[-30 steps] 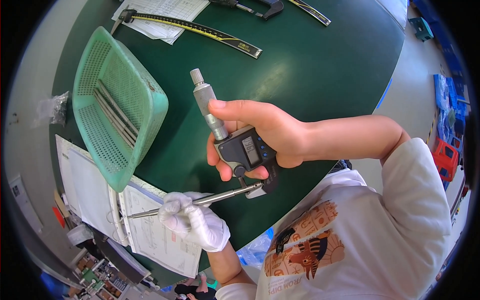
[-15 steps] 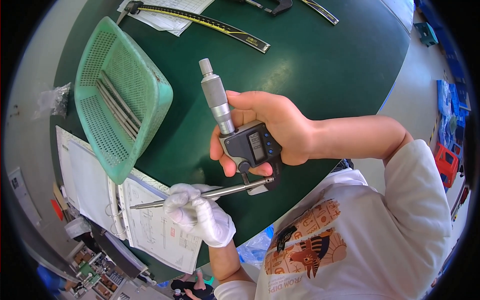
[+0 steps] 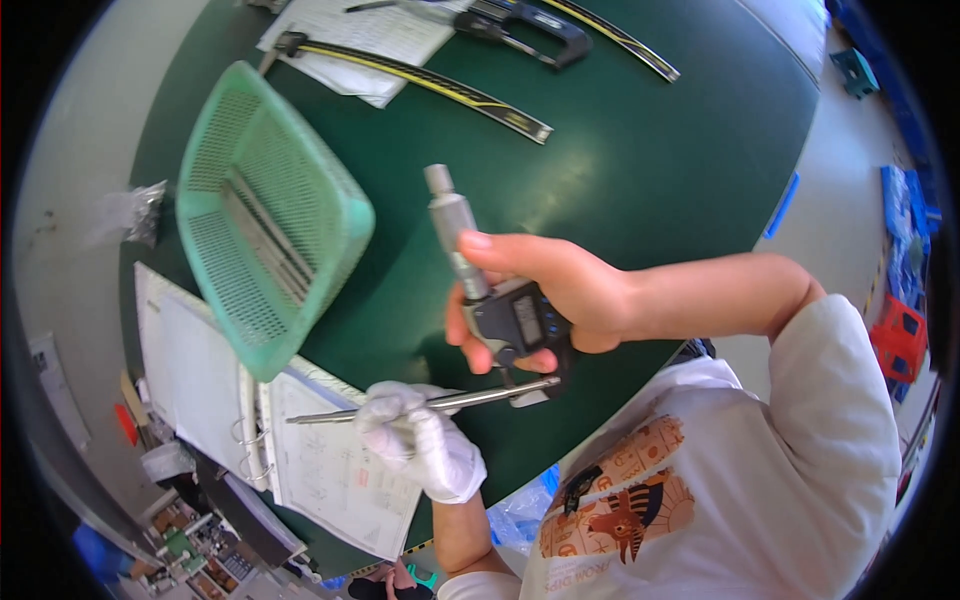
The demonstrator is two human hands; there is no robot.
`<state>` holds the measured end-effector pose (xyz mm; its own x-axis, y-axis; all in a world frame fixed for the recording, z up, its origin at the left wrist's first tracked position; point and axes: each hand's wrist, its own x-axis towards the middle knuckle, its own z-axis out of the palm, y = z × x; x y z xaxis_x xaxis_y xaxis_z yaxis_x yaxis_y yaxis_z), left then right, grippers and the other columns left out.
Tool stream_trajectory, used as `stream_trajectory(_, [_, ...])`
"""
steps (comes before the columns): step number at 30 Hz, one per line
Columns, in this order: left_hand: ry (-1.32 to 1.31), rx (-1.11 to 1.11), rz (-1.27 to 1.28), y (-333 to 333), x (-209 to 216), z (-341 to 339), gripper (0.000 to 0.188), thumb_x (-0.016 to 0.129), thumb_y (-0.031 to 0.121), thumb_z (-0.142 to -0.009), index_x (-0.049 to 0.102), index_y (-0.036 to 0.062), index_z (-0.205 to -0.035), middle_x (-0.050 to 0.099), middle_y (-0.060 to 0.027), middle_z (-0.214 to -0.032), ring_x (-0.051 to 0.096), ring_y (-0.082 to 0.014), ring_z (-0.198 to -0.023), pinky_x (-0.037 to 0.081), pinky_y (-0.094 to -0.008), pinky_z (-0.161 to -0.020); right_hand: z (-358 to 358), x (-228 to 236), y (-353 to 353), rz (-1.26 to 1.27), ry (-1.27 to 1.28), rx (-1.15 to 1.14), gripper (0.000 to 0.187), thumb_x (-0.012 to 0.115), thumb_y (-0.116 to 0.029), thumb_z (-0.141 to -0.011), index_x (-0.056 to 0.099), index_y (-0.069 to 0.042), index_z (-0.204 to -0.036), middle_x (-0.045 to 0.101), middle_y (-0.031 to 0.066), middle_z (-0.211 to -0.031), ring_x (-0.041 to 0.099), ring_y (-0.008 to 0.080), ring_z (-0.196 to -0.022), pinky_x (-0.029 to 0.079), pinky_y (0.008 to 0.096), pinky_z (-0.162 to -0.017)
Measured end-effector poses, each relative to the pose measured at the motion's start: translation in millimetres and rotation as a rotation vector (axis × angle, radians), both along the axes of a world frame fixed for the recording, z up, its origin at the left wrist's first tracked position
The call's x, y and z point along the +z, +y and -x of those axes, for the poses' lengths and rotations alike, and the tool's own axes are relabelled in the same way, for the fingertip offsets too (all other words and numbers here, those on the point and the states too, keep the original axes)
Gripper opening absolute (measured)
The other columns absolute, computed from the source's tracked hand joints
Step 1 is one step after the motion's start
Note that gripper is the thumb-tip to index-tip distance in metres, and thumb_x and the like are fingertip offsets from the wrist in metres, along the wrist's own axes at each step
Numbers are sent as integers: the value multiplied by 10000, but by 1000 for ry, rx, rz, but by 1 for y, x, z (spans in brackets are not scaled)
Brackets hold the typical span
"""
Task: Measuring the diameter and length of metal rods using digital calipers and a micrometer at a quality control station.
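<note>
In my bare right hand (image 3: 575, 300) is a grey and black digital micrometer (image 3: 510, 325), its frame resting against the fingers. My thumb lies on the knurled thimble, and the small display is blurred. My left hand (image 3: 425, 445), in a white glove, is closed around a slim metal rod (image 3: 325, 416). One end of the rod passes through the micrometer's jaw, near the spindle tip; whether both measuring faces touch it I cannot tell. The rod's thinner end points left over an open ring binder (image 3: 330, 470).
A green perforated basket (image 3: 350, 215) with several metal rods (image 3: 265, 235) stands left on the green table (image 3: 640, 170). Farther back lie papers (image 3: 370, 85), a caliper (image 3: 430, 85), another micrometer (image 3: 530, 30) and a yellow-black scale (image 3: 625, 40). A plastic bag (image 3: 145, 212) sits at the left edge.
The whole view has shifted, so the table things appear lower and farther right. My right thumb has moved onto the thimble's lower part. Both hands keep hold of the micrometer and rod.
</note>
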<state>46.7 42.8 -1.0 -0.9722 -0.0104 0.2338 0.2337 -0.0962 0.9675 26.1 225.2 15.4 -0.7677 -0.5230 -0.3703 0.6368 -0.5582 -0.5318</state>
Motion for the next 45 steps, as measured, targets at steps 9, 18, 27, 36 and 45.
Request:
stream_trajectory(9, [-83,16,-200,-33,53,25,360,547,-4,-737,429,42,-1074,450,-62,-924,491,-125,-755,456,-261,-658,-3,1,5,14,-64,-75,654,173,-542,-832,525,9,-862,565,115,-682,421,141,-383,365,231,-407])
stream_trajectory(18, [-174,1,726,10,99,199,348,387,60,-811,392,147,-1148,415,-44,-741,390,-70,-469,357,-207,-358,-6,7,6,9,-7,-72,528,288,-464,-806,532,2,-855,566,111,-684,430,139,-398,361,240,-406])
stream_trajectory(27, [-164,-157,1478,32,37,217,377,447,161,-786,408,69,-1150,534,-217,-1021,521,-331,-952,397,-365,-838,-10,8,5,44,-17,-60,424,371,-394,-780,526,-11,-872,557,94,-692,413,136,-418,354,251,-421])
stream_trajectory(36, [-586,-123,1767,-28,35,248,338,451,265,-769,529,-18,-935,583,-215,-845,556,-345,-835,425,-378,-721,-9,10,8,71,22,-47,368,423,-343,-765,533,-2,-849,564,105,-692,431,137,-412,365,253,-412])
stream_trajectory(45, [-631,-102,1543,-50,23,254,316,473,340,-821,421,84,-642,369,6,-483,336,-86,-352,260,-245,-307,-6,6,0,37,34,-56,383,412,-359,-763,530,-5,-852,557,103,-685,427,137,-405,357,253,-410])
